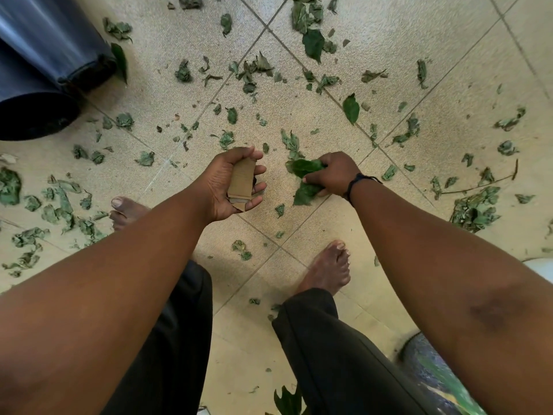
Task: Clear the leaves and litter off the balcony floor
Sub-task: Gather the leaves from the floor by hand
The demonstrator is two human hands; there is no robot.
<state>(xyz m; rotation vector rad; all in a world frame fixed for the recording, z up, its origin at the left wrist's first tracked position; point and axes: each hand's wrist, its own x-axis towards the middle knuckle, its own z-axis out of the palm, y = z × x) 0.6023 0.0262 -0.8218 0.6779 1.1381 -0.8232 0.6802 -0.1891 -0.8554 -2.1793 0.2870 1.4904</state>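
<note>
- Balcony floor point(299, 121): leaves and scraps scattered all round, from the dark bins point(45, 70) to the bare feet; risk of slipping on them.
- Right hand point(335, 175): fingers closed round a bunch of leaves point(305, 178); an overfull grip may shed some.
- Left hand point(230, 184): fingers curled round a cardboard scrap point(241, 181), loosely; it could drop.

The upper left of the frame is blocked by two dark pots point(45, 70) lying on the tiled floor point(389, 40). Open floor is left between them and the scattered leaves point(311, 40) across the middle and right. The lower centre is taken up by two bare feet point(326, 268), and a painted pot point(434, 375) closes the lower right.
</note>
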